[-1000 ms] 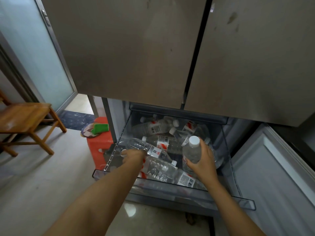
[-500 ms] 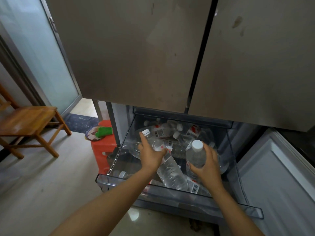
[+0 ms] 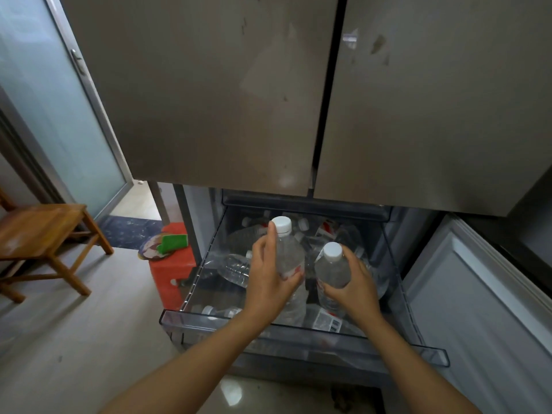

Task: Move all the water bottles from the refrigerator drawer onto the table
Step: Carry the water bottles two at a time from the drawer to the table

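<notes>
So left hand (image 3: 270, 282) is gripping the left bottle (image 3: 288, 252), right hand (image 3: 355, 289) the right bottle (image 3: 333, 268), both standing caps-up side by side over the drawer (image 3: 194, 319), lower centre. Other bottles (image 3: 234, 265) are lying flat below; counter's not showing.

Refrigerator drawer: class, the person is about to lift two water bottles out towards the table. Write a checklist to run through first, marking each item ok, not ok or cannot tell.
1. Left hand grips the left bottle round its body: ok.
2. Right hand grips the right bottle below its cap: ok.
3. Both held bottles capped and cap-up: ok.
4. Drawer pulled open, nothing lying over the held bottles: ok.
5. Drawer emptied: not ok; loose bottles lie inside.
6. Table ready to receive them: cannot tell; only some wooden furniture shows at left.
</notes>
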### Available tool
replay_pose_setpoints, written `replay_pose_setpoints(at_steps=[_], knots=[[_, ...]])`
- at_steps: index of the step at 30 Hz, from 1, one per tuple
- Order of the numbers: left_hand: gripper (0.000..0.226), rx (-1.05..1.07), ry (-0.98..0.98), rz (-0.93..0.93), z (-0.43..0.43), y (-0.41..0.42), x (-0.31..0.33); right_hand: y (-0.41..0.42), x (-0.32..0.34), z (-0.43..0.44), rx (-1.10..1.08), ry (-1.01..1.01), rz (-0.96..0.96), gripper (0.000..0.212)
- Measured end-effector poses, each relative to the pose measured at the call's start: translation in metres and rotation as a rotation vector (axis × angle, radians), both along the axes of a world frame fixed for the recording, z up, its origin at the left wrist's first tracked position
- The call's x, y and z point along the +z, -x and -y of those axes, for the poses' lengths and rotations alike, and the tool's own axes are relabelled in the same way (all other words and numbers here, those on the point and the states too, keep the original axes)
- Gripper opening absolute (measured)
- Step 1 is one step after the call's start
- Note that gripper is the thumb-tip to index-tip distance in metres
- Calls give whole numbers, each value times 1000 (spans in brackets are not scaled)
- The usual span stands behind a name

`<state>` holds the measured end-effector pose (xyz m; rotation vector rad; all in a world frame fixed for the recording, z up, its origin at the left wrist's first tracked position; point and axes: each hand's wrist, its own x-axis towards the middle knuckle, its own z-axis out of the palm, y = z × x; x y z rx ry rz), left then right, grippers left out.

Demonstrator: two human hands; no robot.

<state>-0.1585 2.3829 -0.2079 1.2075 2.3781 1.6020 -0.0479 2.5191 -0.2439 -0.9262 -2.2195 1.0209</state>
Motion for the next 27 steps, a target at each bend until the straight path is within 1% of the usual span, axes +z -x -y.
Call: replay_pose_setpoints(at_steps=[3,5,8,10,14,20,22,25,27], knots=[[102,-9,-22,-51,7,5,5,1,4,1,12,-36,-6,81],[107,3,-44,-100,12,11,9,3,13,3,16,-69,-17,83],[108,34,-72,-171,18,21,17,7,37,5,46,-97,-93,83],[109,63,-93,-185,24,28,25,9,57,10,100,-104,-151,82],[104,142,-136,-197,41,40,41,19,94,26,218,-123,-213,82],[95,224,-259,-169,80,54,65,37,121,50,383,-36,-269,87],[94,277,-256,-200,97,56,72,42,128,61,440,-30,-270,87],[99,326,-242,-245,124,63,79,53,137,80,523,-43,-252,80],[99,360,-222,-255,146,67,80,64,141,94,594,-41,-243,80]])
